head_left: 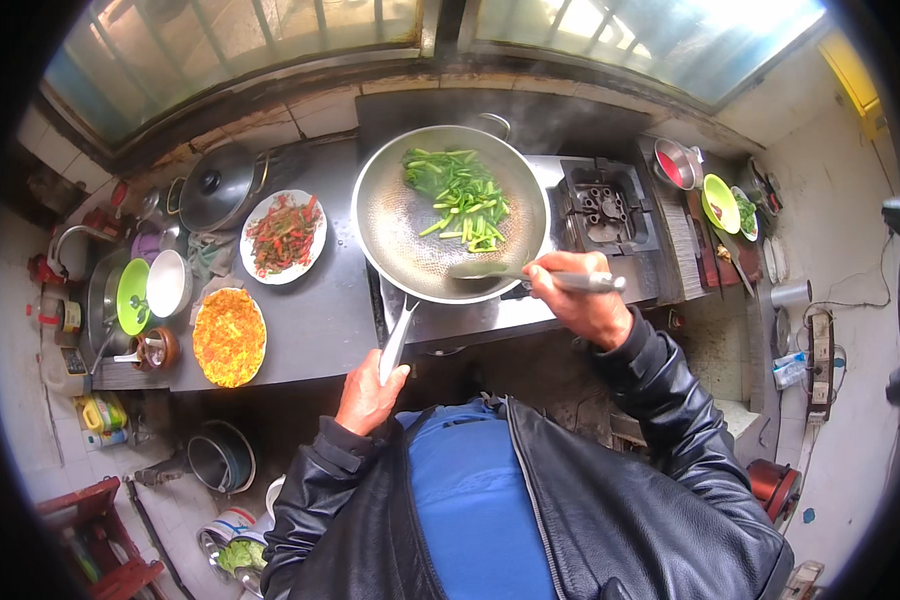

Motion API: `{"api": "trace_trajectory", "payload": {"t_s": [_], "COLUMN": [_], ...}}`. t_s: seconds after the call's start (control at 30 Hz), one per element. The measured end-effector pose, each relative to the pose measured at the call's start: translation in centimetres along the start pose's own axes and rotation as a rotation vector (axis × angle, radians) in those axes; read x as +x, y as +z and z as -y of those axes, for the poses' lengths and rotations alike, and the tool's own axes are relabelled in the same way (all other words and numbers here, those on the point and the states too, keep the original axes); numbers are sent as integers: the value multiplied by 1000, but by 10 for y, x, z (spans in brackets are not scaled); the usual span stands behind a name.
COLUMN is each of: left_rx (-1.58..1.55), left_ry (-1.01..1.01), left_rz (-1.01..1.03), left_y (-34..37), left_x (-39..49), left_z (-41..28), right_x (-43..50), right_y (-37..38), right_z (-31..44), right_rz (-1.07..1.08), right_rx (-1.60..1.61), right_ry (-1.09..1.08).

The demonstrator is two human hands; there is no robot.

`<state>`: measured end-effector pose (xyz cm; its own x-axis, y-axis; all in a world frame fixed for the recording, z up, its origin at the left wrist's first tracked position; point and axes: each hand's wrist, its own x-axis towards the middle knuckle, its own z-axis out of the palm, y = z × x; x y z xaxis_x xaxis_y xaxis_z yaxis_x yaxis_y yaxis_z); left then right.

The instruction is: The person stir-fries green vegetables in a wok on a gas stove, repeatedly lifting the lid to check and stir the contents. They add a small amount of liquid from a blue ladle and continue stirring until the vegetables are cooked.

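Observation:
A large wok [390,225] sits over the left part of the gas stove. Chopped green vegetables [465,195] lie in its far and right part, with bare textured metal toward the front. My left hand [370,391] is closed around the wok's metal handle [399,337] at the near side. In my right hand [581,292] is a metal spatula [487,271], its blade low inside the wok near the front right rim. The blade is apart from the greens. Thin steam rises behind the wok.
A plate of shredded red and green food [283,236], an omelette plate [229,337] and a lidded pot [217,187] stand left on the counter [330,300]. A bare burner [607,206] is right. Beyond it, a knife [735,259] lies beside a green bowl [721,204].

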<state>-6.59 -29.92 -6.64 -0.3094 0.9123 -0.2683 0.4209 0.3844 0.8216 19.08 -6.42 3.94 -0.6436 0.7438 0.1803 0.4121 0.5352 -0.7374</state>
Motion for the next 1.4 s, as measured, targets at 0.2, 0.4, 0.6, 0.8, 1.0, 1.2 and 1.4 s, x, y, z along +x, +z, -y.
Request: {"api": "trace_trajectory", "payload": {"t_s": [0.2, 0.4, 0.6, 0.8, 1.0, 1.2, 1.4], "left_rx": [10, 0, -6, 13, 7, -22, -55], "left_ry": [0, -11, 5, -28, -75, -33, -42], "left_rz": [-11, -13, -34, -40, -41, -33, -5], "left_y": [2, 2, 5, 5, 6, 7, 6], "left_x": [1, 1, 0, 0, -3, 0, 1], "left_z": [1, 2, 6, 2, -1, 3, 6], "right_x": [28, 33, 73, 163, 166, 88, 56], "right_y": [20, -11, -53, -8, -23, -48, -24], "right_z": [-34, -45, -84, -138, -68, 6, -46], "right_rz": [-213, 137, 42, 68, 529, 697, 483], "right_rx": [37, -70, -27, 761, 400, 194, -12], "right_ry": [66, -417, -121, 131, -399, -611, -532]}}
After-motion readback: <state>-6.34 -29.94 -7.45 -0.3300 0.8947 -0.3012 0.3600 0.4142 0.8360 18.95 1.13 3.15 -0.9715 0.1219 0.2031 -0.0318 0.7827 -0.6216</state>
